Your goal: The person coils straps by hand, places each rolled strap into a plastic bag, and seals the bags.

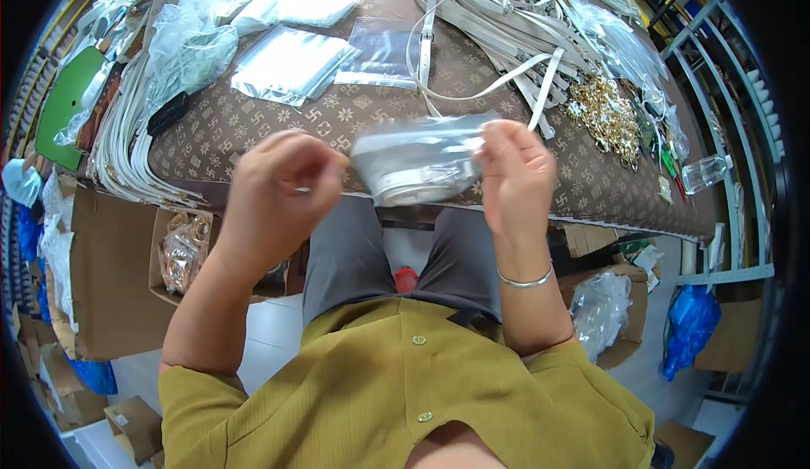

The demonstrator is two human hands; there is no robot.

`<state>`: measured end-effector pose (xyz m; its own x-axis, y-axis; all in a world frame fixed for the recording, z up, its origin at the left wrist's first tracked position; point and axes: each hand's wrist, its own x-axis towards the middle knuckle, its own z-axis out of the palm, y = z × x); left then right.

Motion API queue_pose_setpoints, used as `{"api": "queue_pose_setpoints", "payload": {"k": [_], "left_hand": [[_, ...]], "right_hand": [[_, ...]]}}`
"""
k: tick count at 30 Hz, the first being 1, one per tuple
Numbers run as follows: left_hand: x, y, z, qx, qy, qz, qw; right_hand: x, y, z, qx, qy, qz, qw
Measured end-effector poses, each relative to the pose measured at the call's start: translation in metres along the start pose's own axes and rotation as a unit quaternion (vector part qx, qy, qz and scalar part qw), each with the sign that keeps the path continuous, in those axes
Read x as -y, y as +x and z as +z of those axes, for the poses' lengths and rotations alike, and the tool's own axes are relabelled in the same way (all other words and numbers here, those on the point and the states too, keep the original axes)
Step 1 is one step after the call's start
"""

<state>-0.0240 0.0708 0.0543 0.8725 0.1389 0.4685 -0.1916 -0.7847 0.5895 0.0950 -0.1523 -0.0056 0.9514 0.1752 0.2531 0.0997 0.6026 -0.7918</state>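
R hand (518,168) pinches clear rect. plastic bag (422,153) nr front edge, brown bench (202,144); L hand (274,184) curled, hold unclear; prob. bagging; next needs steadying.

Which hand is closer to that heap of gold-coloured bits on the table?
Right. The right hand, pinching the clear bag, is to the left of the gold-coloured heap; the left hand is much farther left, past the bag's other side.

Bright light leaves glare on the stacked bags (291,62), while motion blur smears the left hand (283,180) and held bag (426,159) (the right hand (516,165) is crisper) and fisheye distortion bows the table (202,140) and rack (727,277) inside black corners.
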Motion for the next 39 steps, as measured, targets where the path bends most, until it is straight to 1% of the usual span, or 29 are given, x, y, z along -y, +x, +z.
{"api": "queue_pose_setpoints", "payload": {"k": [2,3,4,5,6,8,10,11,12,13,14,16,17,18,19,20,21,22,23,25,26,27,29,31,33,34,36,37,39], "left_hand": [[0.016,-0.013,-0.021,-0.014,0.003,-0.015,1.000],[0.029,-0.022,-0.042,0.007,-0.048,-0.103,0.994],[0.036,-0.029,-0.053,0.031,-0.099,-0.191,0.976],[0.033,-0.034,-0.052,0.037,-0.100,-0.192,0.976],[0.029,-0.037,-0.048,0.016,-0.094,-0.153,0.984],[0.018,-0.042,-0.038,-0.040,-0.082,-0.073,0.993],[-0.002,-0.041,-0.009,-0.063,-0.110,-0.069,0.990],[-0.005,-0.042,-0.001,-0.082,-0.137,-0.063,0.985],[0.002,-0.047,-0.003,-0.087,-0.139,-0.062,0.985],[0.013,-0.055,-0.010,-0.012,-0.194,-0.115,0.974],[0.023,-0.061,-0.019,0.065,-0.246,-0.166,0.953],[0.037,-0.071,-0.039,0.011,-0.183,-0.157,0.970],[0.043,-0.078,-0.049,0.001,-0.136,-0.193,0.972],[0.049,-0.084,-0.058,-0.010,-0.087,-0.226,0.970],[0.058,-0.091,-0.065,-0.006,-0.090,-0.220,0.971],[0.067,-0.098,-0.070,0.053,0.059,-0.229,0.970],[0.073,-0.100,-0.070,0.109,0.207,-0.233,0.944],[0.077,-0.100,-0.064,0.108,0.205,-0.229,0.945],[0.081,-0.100,-0.055,0.095,0.211,-0.180,0.956],[0.082,-0.103,-0.040,0.064,0.222,-0.088,0.969],[0.076,-0.094,-0.034,0.091,0.038,-0.164,0.982],[0.068,-0.077,-0.024,0.113,-0.148,-0.232,0.955],[0.049,-0.046,0.006,0.136,-0.310,-0.207,0.918],[0.033,-0.021,0.048,0.131,-0.493,-0.187,0.840],[0.025,0.010,0.088,0.112,-0.711,-0.263,0.643],[0.021,0.029,0.093,0.116,-0.711,-0.261,0.643],[0.010,0.057,0.097,0.147,-0.734,-0.291,0.596],[0.007,0.058,0.099,0.149,-0.734,-0.288,0.596],[0.002,0.059,0.100,0.186,-0.706,-0.234,0.642]], "right_hand": [[0.004,0.010,-0.017,-0.068,0.034,-0.007,0.997],[0.006,0.014,-0.014,-0.065,0.035,-0.012,0.997],[0.011,0.014,-0.009,-0.014,-0.037,0.012,0.999],[0.017,0.009,-0.005,0.032,-0.110,0.039,0.993],[0.022,0.005,0.000,0.077,-0.181,0.066,0.978],[0.018,0.003,0.023,0.155,-0.232,0.101,0.955],[0.009,-0.006,0.057,0.226,-0.295,0.080,0.925],[0.004,-0.009,0.071,0.229,-0.297,0.079,0.924],[0.000,-0.011,0.084,0.287,-0.277,0.077,0.914],[-0.004,-0.010,0.092,0.343,-0.256,0.074,0.901],[-0.008,-0.002,0.095,0.344,-0.259,0.070,0.900],[-0.025,0.029,0.095,0.270,-0.401,0.010,0.876],[-0.034,0.045,0.091,0.227,-0.467,-0.019,0.854],[-0.046,0.063,0.081,0.190,-0.612,-0.123,0.758],[-0.059,0.078,0.067,0.144,-0.733,-0.219,0.628],[-0.070,0.089,0.055,0.137,-0.736,-0.220,0.626],[-0.080,0.098,0.044,0.161,-0.764,-0.191,0.594],[-0.083,0.103,0.039,0.185,-0.790,-0.162,0.561],[-0.079,0.102,0.039,0.184,-0.792,-0.164,0.559],[-0.060,0.086,0.048,0.146,-0.731,-0.137,0.653],[-0.051,0.073,0.052,0.128,-0.696,-0.118,0.696],[-0.037,0.058,0.056,0.132,-0.698,-0.116,0.694],[-0.007,0.029,0.061,0.164,-0.685,-0.121,0.699],[0.011,0.009,0.062,0.188,-0.670,-0.094,0.712],[0.023,-0.003,0.057,0.206,-0.651,-0.071,0.727],[0.029,-0.008,0.053,0.251,-0.631,-0.060,0.732],[0.041,-0.015,0.043,0.340,-0.587,-0.035,0.734],[0.047,-0.010,0.037,0.339,-0.588,-0.038,0.733],[0.053,0.015,0.028,0.192,-0.481,0.165,0.839]]}}
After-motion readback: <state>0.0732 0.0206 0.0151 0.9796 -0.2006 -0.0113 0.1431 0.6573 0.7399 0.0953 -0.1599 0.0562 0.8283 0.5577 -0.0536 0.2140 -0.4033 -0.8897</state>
